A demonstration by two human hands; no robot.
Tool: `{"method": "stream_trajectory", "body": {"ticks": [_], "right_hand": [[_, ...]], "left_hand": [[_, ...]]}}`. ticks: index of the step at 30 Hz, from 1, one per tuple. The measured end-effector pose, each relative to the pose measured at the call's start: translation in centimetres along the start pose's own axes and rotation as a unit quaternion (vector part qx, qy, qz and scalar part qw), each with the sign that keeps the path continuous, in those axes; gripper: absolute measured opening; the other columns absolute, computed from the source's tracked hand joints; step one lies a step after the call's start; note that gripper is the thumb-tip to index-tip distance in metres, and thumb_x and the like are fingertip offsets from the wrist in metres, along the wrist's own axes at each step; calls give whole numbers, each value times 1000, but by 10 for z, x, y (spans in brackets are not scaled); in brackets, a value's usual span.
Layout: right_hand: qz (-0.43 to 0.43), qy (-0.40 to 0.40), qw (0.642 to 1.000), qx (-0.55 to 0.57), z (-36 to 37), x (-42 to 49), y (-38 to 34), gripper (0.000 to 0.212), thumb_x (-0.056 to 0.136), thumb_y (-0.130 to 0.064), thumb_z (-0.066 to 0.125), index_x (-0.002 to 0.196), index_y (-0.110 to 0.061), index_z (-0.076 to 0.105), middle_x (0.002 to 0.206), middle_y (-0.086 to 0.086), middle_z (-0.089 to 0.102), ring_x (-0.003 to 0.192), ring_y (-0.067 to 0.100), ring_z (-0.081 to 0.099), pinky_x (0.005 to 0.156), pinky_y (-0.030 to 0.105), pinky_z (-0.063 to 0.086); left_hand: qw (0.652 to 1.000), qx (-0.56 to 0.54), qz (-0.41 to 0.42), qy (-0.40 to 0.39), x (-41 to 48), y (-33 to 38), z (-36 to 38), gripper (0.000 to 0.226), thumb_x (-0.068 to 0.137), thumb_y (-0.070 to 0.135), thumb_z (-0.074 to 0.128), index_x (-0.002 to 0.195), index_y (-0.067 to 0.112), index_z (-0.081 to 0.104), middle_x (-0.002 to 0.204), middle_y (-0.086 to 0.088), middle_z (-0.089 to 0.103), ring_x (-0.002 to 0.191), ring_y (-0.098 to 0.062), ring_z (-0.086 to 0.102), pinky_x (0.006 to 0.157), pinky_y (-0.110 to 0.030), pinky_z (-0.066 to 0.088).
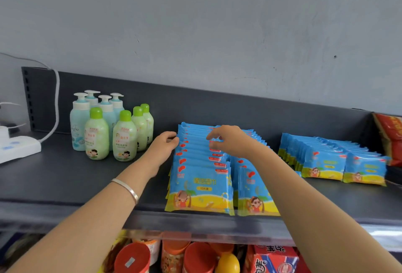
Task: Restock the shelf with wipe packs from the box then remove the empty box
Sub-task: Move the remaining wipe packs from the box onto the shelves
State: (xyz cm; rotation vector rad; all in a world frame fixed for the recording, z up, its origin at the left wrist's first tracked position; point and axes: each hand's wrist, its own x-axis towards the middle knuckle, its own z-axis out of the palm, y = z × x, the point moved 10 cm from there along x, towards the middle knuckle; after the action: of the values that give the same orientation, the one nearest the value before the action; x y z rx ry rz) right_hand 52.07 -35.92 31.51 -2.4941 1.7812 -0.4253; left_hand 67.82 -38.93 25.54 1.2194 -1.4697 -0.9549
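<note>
Blue and yellow wipe packs (200, 185) stand in two overlapping rows on the dark shelf (65, 174), in the middle of the view. My left hand (164, 145) rests against the left edge of the left row near its back, fingers curled on the pack edges. My right hand (228, 142) hovers over the back of the rows, fingers bent and touching the pack tops. A second group of wipe packs (339, 159) stands further right. No box is in view.
Pump bottles and green-capped bottles (108, 129) stand to the left. A white power strip (17, 146) with a cable lies at the far left. A red snack bag (389, 135) sits at the right edge. Red-lidded jars (132, 257) fill the lower shelf.
</note>
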Motion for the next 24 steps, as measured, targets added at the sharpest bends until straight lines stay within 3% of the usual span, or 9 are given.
{"method": "stream_trajectory", "body": {"ticks": [2,4,6,8,12,16,18,21,24], "right_hand": [[9,14,1000,2,-3,-13,8,33,94,-25,55,125,-16,60,131,1,57,119,18,53,99,31,41],[15,43,999,-5,-9,-27,14,32,95,-26,54,125,-17,60,131,1,57,118,19,53,98,32,42],[28,76,997,-2,-16,-42,24,31,95,-27,53,124,-20,60,132,2,55,117,20,53,98,34,43],[52,110,992,-17,-23,-59,38,32,95,-30,51,125,-23,59,132,1,54,118,20,52,98,36,42],[102,194,973,-66,-30,-104,65,43,91,-49,51,131,-32,52,141,-3,44,133,21,36,111,43,28],[170,165,971,4,-8,-141,96,91,72,-72,58,147,-39,18,158,2,7,145,30,8,114,52,16],[185,129,972,66,10,-149,107,109,65,-70,67,148,-41,2,159,5,-6,145,33,8,113,53,23],[195,118,958,174,22,-156,117,122,64,-57,78,147,-43,-10,158,11,-13,143,34,20,107,50,34],[210,131,943,224,24,-159,123,121,69,-47,79,149,-35,-10,157,15,1,139,29,28,104,46,37]], "left_hand": [[1000,3,24,13,-14,10,5,33,100,20,42,132,14,44,112,0,55,84,-3,53,70,-20,45],[997,25,58,43,-27,22,7,33,99,22,43,131,18,43,112,3,52,85,-5,55,63,-17,49],[982,139,103,72,-36,35,11,37,97,30,45,133,23,44,131,-1,47,107,-18,55,84,-36,52],[940,295,149,85,-51,50,26,42,95,38,46,135,27,43,141,1,42,126,-20,43,100,-44,39],[873,456,169,28,-81,53,71,54,90,57,42,140,39,30,151,5,21,141,-18,15,111,-49,16],[839,532,117,2,-95,34,83,86,76,74,48,145,43,7,156,3,-7,144,-26,-9,111,-60,1],[857,507,92,20,-100,28,77,98,70,76,54,145,45,0,154,4,-17,143,-29,-15,109,-64,4],[912,406,27,55,-99,12,57,111,65,68,68,146,42,-4,154,3,-18,143,-29,-12,111,-62,14],[944,321,14,75,-92,3,45,119,64,53,78,148,35,-5,156,-7,-9,144,-30,-2,112,-51,19]]}}
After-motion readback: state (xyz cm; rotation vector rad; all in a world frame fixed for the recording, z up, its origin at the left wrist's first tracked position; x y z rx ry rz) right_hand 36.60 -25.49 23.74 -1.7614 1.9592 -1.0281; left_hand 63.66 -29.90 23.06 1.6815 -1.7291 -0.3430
